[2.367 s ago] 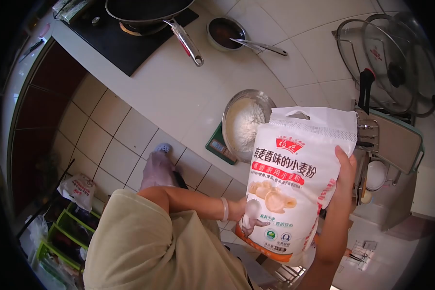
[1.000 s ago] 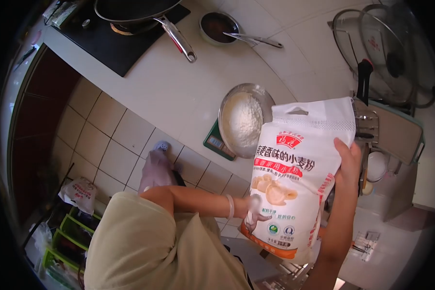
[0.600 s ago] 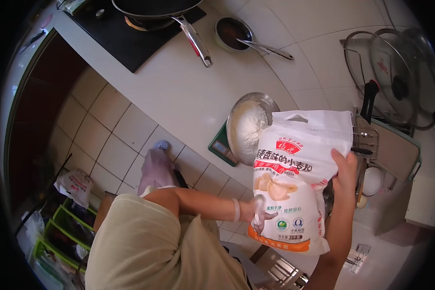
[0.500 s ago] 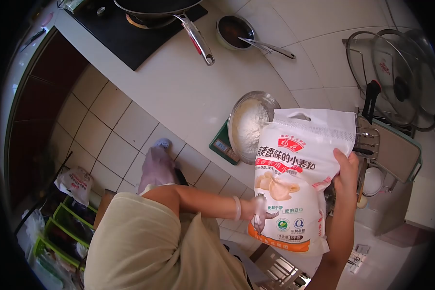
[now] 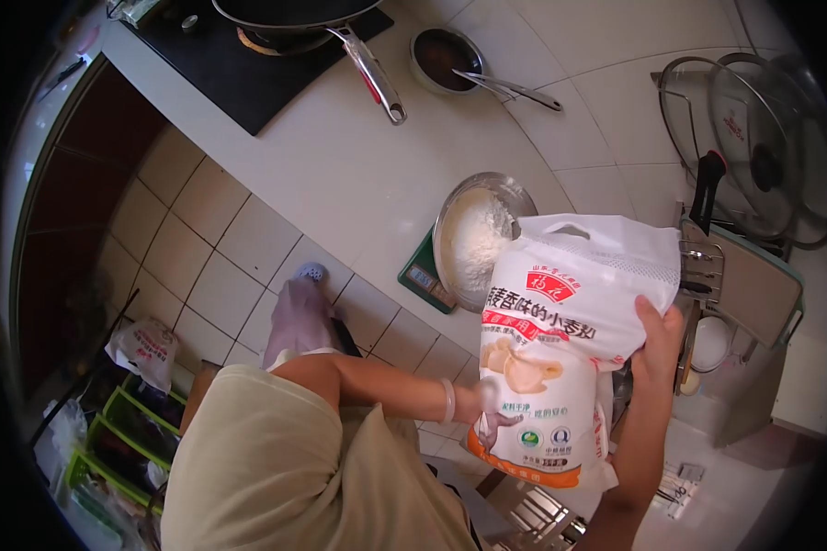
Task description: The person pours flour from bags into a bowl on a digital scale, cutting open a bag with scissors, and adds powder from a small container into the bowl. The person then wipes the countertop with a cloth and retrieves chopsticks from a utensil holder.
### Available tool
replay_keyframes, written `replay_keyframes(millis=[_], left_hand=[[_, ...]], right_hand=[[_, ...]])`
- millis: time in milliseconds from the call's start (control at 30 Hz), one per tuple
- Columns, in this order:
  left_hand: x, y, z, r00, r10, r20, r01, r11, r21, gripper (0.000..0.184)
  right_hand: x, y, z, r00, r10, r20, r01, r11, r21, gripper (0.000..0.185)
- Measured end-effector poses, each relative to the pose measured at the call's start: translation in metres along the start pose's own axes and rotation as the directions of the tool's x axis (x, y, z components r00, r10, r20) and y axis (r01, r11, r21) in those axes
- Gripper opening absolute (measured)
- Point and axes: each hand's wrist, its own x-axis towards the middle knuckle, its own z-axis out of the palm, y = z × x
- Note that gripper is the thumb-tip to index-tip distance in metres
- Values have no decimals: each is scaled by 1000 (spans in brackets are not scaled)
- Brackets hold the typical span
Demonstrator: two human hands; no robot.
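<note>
A white flour bag (image 5: 574, 376) with red and black Chinese lettering is held up between both hands, its orange-banded bottom toward the person and its handle slot at the far end. The right grip (image 5: 657, 340) is closed on the bag's right side, thumb on the front panel. The left grip (image 5: 473, 402) is at the lower left edge; its fingers are blurred or hidden, so how tightly it closes cannot be told. A pale wristband (image 5: 449, 401) circles that arm.

The bag's upper left edge overlaps a metal bowl (image 5: 515, 190) in view; whether they touch is unclear. The bowl contains white flour (image 5: 476, 246) and sits on a green digital scale (image 5: 423, 280) on the pale counter (image 5: 340, 197). Farther along, a small pot (image 5: 459, 90) holds something dark, with a metal utensil (image 5: 524, 94) leaning over its rim. A frying pan (image 5: 374, 78) stands on the black cooktop (image 5: 220, 73). Glass lids (image 5: 740, 119) stand in a wall rack, near a cutting board (image 5: 763, 280).
</note>
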Motion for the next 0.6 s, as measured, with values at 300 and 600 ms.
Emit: replay_keyframes(millis=[300, 600], left_hand=[[-5, 0, -1, 1000, -11, 26, 10, 1000, 23, 37], [-9, 2, -3, 1000, -6, 22, 5, 999, 38, 37]], right_hand=[[-10, 1, -6, 998, 9, -68, -7, 1000, 30, 21], [-20, 8, -16, 999, -25, -45, 28, 998, 62, 29]])
